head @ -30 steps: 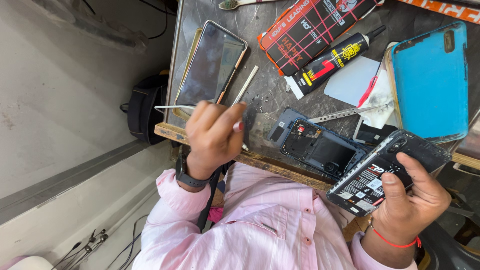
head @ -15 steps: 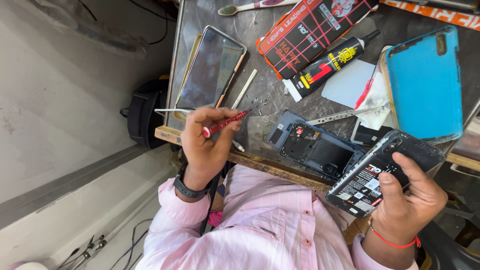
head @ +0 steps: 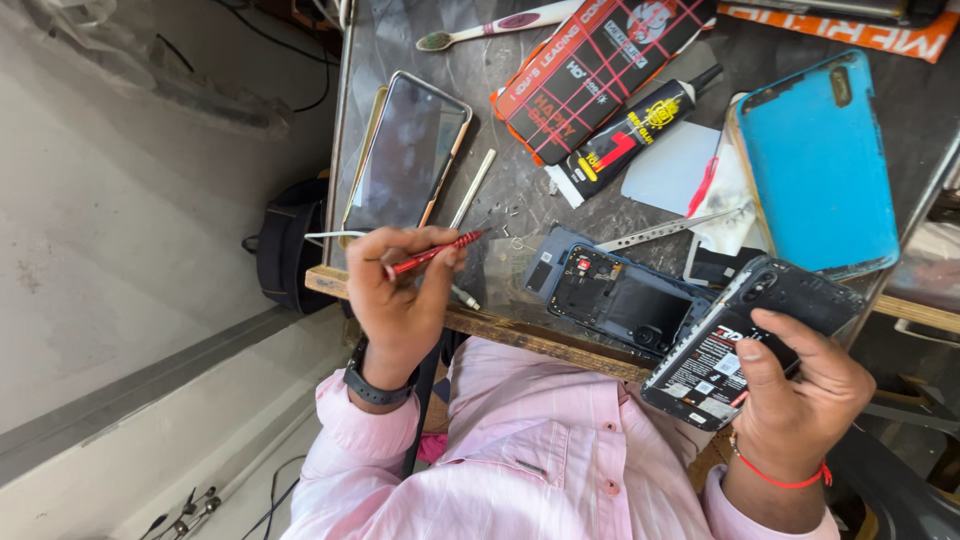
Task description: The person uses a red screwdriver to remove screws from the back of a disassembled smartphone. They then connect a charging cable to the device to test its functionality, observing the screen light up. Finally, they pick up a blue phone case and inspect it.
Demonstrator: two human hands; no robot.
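1. Plainly, the main risk sits with the opened phone (head: 740,330): the right hand (head: 800,390) holds it in the air beyond the wooden table edge (head: 520,330), over the lap. If the grip loosens, it would likely drop past the table rather than onto it.
2. Its exposed inside faces up, with the labelled battery showing. The thumb presses across that bare area, so a hard squeeze could stress the parts beneath.
3. The red screwdriver (head: 432,253) is pinched near its middle, not seated in the palm. It could roll out of the fingers or swing its tip against the screen of the phone lying face up (head: 405,155) just beside it.
4. Tiny screws (head: 515,210) lie loose on the dark tabletop near the driver's tip. A brush from a sleeve or hand could scatter them off the edge.
5. The left hand (head: 400,310), a dark watch on its wrist, hovers over the table's near edge with the knuckles raised. Thumb and forefinger pinch the driver, which points toward the removed blue-grey back cover (head: 615,300), and the other fingers curl under.
6. The right hand is turned palm up, its fingers wrapped behind the phone and its thumb laid over the front, with a red thread around the wrist.
7. Metal tweezers (head: 670,228) and a glue tube (head: 630,135) lie farther in, apart from both hands.
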